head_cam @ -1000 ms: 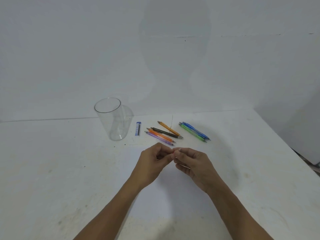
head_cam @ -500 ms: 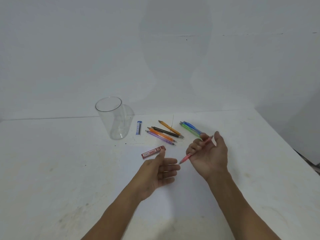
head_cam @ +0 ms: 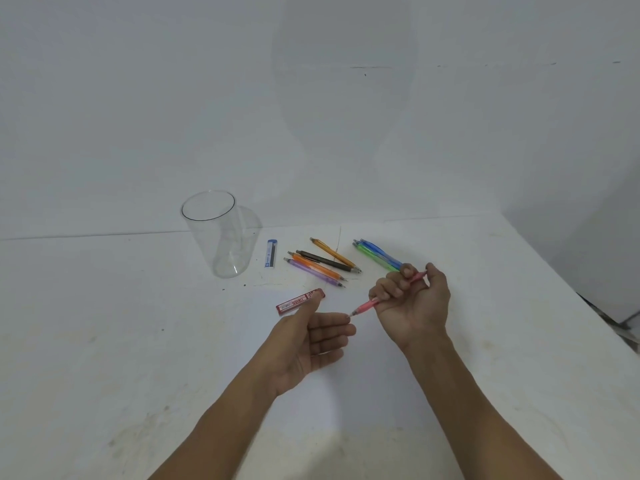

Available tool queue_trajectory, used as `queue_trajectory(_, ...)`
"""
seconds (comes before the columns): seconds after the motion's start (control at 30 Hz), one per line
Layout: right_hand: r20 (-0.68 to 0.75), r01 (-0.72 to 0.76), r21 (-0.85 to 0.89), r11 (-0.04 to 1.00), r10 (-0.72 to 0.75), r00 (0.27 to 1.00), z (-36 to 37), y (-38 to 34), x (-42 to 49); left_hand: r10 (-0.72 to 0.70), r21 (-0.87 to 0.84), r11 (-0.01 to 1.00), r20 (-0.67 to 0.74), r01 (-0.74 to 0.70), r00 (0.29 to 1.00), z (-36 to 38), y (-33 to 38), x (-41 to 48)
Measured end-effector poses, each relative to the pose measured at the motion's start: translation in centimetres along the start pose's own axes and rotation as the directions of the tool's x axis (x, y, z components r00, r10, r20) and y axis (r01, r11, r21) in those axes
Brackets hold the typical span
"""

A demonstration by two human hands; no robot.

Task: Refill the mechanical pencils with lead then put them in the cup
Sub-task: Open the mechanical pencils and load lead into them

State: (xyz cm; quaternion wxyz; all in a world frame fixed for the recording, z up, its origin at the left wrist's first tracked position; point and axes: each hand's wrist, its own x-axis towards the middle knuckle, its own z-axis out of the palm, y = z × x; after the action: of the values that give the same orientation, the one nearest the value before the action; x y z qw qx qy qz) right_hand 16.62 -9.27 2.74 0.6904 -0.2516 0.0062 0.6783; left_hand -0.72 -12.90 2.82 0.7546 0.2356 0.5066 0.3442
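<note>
Head view: right hand (head_cam: 412, 306) grips the pink pencil (head_cam: 369, 304), left hand (head_cam: 308, 344) is open at its tip.
Right fingers (head_cam: 391, 289) are curled round the barrel, thumb at the top end, pencil raised off the desk (head_cam: 104, 341), tip slanting down-left and about meeting the left index fingertip; can't tell if it actually touches. Left fingers (head_cam: 332, 329) are relaxed and straight, holding nothing, palm turned toward the right hand. Red lead case (head_cam: 294, 303) lies flat just behind the left thumb. Clear cup (head_cam: 216, 237) stands upright, nothing in it, far left of the group. Blue lead case (head_cam: 271, 253) lies just beside it. Then four pencils (head_cam: 323, 263) in a loose fan (yellow, black, orange, purple), green and blue pencils (head_cam: 374, 254) side by side, near ends hidden behind the right hand.
</note>
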Motion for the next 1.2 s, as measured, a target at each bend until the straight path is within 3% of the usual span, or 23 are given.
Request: queue_trajectory(1.2,0.025,0.014,0.037,0.999,-0.015,1.000,0.26,-0.12,0.28,0.014,0.006,1.000,-0.011,-0.014,1.000,0.19,0.33,0.28)
